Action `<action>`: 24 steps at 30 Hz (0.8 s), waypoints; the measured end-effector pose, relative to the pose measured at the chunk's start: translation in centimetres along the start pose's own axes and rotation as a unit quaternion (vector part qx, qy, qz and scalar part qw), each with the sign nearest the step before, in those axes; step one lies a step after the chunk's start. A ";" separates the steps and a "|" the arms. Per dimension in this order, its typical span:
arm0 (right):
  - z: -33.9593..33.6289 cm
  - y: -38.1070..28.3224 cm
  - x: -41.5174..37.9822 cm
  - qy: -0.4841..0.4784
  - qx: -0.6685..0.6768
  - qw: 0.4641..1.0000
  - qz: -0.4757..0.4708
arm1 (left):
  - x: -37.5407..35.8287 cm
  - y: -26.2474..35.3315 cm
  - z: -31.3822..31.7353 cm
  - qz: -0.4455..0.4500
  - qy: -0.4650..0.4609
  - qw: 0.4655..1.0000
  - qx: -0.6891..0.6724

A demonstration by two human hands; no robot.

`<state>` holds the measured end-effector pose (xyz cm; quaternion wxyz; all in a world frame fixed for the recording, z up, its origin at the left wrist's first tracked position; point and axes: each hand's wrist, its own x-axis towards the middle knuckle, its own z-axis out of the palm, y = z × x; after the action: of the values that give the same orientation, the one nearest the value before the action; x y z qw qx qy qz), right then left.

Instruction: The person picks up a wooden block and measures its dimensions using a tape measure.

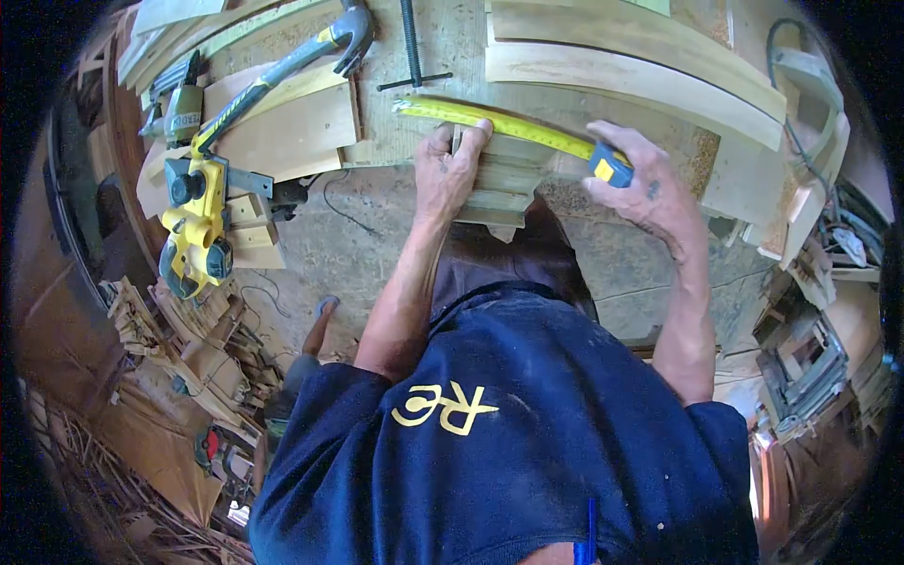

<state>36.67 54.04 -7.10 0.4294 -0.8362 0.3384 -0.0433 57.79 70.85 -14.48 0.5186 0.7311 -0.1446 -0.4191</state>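
A yellow tape measure blade runs out across the workbench, with its end near the clamp. My right hand is wrapped round the blue and yellow tape case. My left hand is closed at the near edge of the bench, its thumb on the blade and its fingers by the end of a stack of grooved wood strips. Those strips lie below the blade, between my two hands. Whether my left fingers also grip a strip is hard to tell.
A hammer and a yellow power planer lie at the left. A clamp screw stands behind the blade. Long boards lie at the back right. Another person's leg shows at the lower left.
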 end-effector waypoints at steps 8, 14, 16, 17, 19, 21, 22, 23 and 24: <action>-2.3 -0.3 -0.6 -0.045 0.049 0.993 0.093 | -0.3 0.4 -0.8 0.033 -0.028 0.998 0.042; 0.3 -1.6 0.6 -0.023 0.051 0.998 -0.002 | 0.2 -0.3 -0.5 0.063 -0.019 0.993 0.102; 0.5 -2.1 0.6 -0.050 0.062 0.996 0.034 | 0.0 0.2 0.6 0.078 0.014 0.995 0.065; 0.9 -1.9 0.5 -0.049 0.050 0.997 0.030 | 0.0 0.2 0.7 0.088 0.021 0.994 0.054; 0.8 -1.7 0.2 -0.050 0.037 0.998 0.024 | 0.1 0.0 0.6 0.097 0.029 0.994 0.042; 0.1 -1.4 -0.6 -0.056 0.027 0.997 0.047 | 0.2 -0.4 -0.3 0.068 0.011 0.994 0.081; -0.5 -0.9 -1.1 -0.058 0.027 0.997 0.047 | 0.1 -0.3 -0.4 0.066 0.012 0.994 0.081; -1.4 -0.2 -1.7 -0.062 0.012 0.997 0.052 | 0.1 -0.2 -0.4 0.054 0.017 0.997 0.056; -2.0 0.2 -2.2 -0.066 -0.003 0.996 0.056 | 0.1 -0.1 -0.5 0.043 0.022 0.998 0.031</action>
<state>34.19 53.89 -5.52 0.4499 -0.8183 0.3558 0.0371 58.17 71.18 -14.56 0.5165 0.7489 -0.1772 -0.3754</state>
